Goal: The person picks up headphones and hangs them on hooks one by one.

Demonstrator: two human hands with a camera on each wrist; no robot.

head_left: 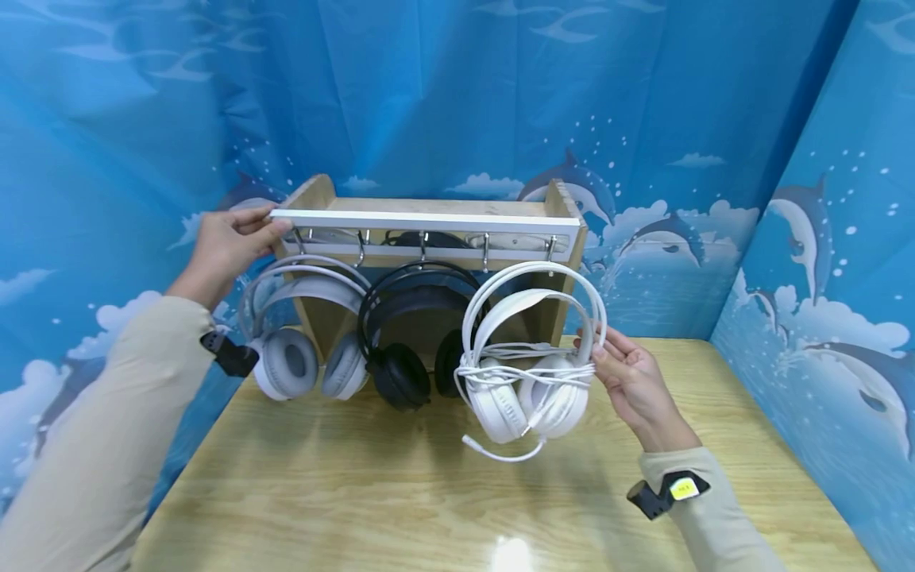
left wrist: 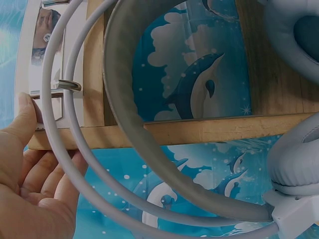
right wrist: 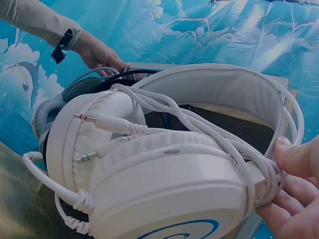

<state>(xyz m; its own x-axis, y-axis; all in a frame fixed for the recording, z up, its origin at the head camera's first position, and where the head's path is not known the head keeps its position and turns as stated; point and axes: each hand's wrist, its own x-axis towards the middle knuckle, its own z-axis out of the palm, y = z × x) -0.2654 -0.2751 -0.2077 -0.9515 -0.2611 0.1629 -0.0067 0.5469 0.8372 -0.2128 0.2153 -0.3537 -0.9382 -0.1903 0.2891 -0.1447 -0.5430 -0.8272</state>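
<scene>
My right hand (head_left: 636, 385) pinches the side of a white headset (head_left: 496, 409), thumb on the band, fingers behind, where its cable is wound round. In the head view the top of its headband overlaps the rightmost hook (head_left: 551, 248). Two bare audio plugs (right wrist: 94, 119) and a thin mic boom (right wrist: 52, 181) show in the right wrist view. My left hand (head_left: 225, 246) grips the left end of the white hook rail (head_left: 422, 218), thumb in front and fingers behind. Beside it hang a grey-white headset (head_left: 286, 364) and, in the middle, a black headset (head_left: 400, 377).
The rail runs along the front of a wooden rack (head_left: 569, 202) on a light wood table (head_left: 343, 492). A blue dolphin-print curtain (head_left: 443, 95) stands behind and at both sides. Bare hooks (head_left: 486, 253) show between the black and white headsets.
</scene>
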